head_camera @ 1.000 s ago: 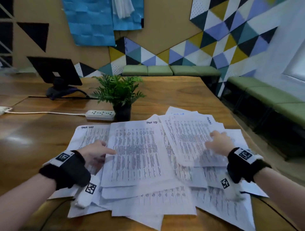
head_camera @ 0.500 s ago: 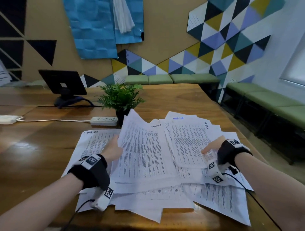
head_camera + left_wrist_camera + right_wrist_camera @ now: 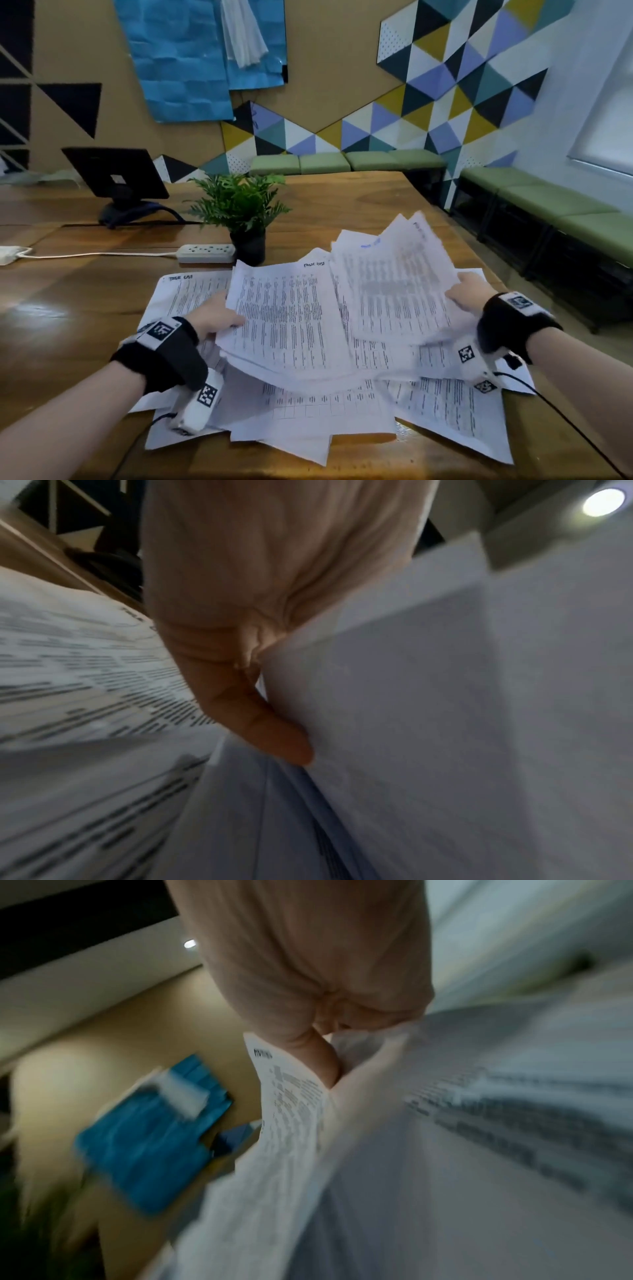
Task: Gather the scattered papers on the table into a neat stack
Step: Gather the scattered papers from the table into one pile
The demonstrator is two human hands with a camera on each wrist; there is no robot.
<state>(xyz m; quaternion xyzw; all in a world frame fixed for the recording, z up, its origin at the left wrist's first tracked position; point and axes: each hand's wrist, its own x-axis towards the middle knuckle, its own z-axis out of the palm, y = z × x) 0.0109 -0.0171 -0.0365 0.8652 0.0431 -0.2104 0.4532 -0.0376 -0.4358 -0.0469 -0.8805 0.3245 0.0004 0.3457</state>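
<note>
Several printed white papers (image 3: 308, 404) lie overlapped on the wooden table (image 3: 68, 308). My left hand (image 3: 215, 317) grips the left edge of a lifted sheaf of papers (image 3: 284, 315), thumb on top and fingers hidden beneath; the left wrist view shows the thumb (image 3: 260, 718) against the raised sheets (image 3: 445, 696). My right hand (image 3: 467, 291) grips the right edge of another raised, tilted bunch (image 3: 394, 284). In the right wrist view its thumb (image 3: 318, 1058) pinches the paper (image 3: 291, 1096). Both bundles are off the table, above the remaining sheets.
A potted green plant (image 3: 243, 212) stands just beyond the papers, with a white power strip (image 3: 207, 253) and its cord to the left. A dark monitor (image 3: 114, 174) sits far left. The table's right edge (image 3: 479, 253) borders green benches (image 3: 565, 212).
Both hands went from lying flat on the papers to gripping their outer edges. The two bunches have risen off the table, the right one tilting up most.
</note>
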